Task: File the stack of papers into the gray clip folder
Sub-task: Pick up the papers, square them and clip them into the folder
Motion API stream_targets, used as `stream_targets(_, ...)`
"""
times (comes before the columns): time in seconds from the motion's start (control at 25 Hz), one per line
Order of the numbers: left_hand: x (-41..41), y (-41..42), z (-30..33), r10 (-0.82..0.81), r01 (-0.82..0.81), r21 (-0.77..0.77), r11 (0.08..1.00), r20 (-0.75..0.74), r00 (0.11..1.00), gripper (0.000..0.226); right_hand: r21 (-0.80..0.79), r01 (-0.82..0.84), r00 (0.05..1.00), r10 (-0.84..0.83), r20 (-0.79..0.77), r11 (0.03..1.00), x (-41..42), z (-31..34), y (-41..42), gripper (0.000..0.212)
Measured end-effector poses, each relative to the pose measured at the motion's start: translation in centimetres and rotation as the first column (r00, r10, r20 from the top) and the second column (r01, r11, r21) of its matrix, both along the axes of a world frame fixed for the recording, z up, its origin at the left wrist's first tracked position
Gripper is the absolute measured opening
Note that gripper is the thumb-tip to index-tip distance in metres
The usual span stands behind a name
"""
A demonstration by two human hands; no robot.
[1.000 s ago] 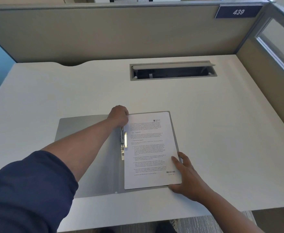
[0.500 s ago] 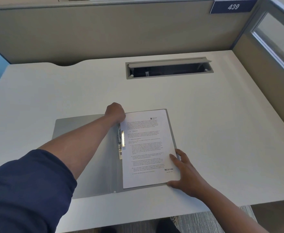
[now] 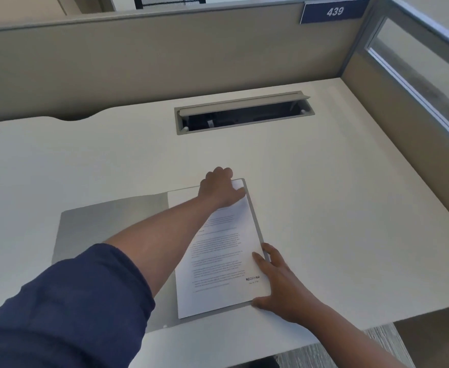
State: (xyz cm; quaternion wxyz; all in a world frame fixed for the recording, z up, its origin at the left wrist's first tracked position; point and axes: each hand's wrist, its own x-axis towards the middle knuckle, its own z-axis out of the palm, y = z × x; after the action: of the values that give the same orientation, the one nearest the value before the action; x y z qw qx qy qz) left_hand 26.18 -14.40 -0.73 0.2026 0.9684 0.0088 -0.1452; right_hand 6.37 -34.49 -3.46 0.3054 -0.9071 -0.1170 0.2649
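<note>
The gray clip folder (image 3: 106, 227) lies open on the white desk. The stack of papers (image 3: 226, 264) rests on its right half, printed side up. My left hand (image 3: 218, 189) reaches across to the top edge of the sheets; its fingers curl over the far edge and the thumb lies on the top right corner. My right hand (image 3: 276, 280) lies flat, fingers spread, on the bottom right corner of the papers and the folder's edge. My left forearm hides the folder's clip.
A cable slot (image 3: 244, 112) with its lid raised is set in the desk (image 3: 337, 208) behind the folder. Beige partition walls (image 3: 165, 54) close the back and right; a sign reads 439. The desk's front edge runs just below the folder.
My left hand has moved from the clip at the papers' top left corner to the right, onto the top right corner. The right hand stays on the bottom right corner. The view has shifted.
</note>
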Motion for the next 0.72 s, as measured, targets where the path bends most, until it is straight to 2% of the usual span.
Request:
stream_targets(0.16, 0.7, -2.1, -0.7, 0.045, -0.045, 0.122, 0.992, 0.002, 0.999, 0.061, 0.018, -0.008, 1.0, 0.008, 0.009, 1.0, 0.0, -0.3, -0.1, 0.112)
stream_targets(0.36, 1.5, -3.2, -0.4, 0.093, -0.088, 0.109, 0.99, -0.037, 0.995, 0.063, 0.046, -0.009, 1.0, 0.008, 0.016, 0.999, -0.1, -0.7, -0.1, 0.111)
stream_targets(0.72, 2.0, -5.1, 0.2, 0.099, -0.092, 0.156, 0.983, -0.037, 0.994, 0.043, 0.047, -0.021, 1.0, 0.02, 0.016, 0.999, -0.2, -0.7, -0.1, 0.112)
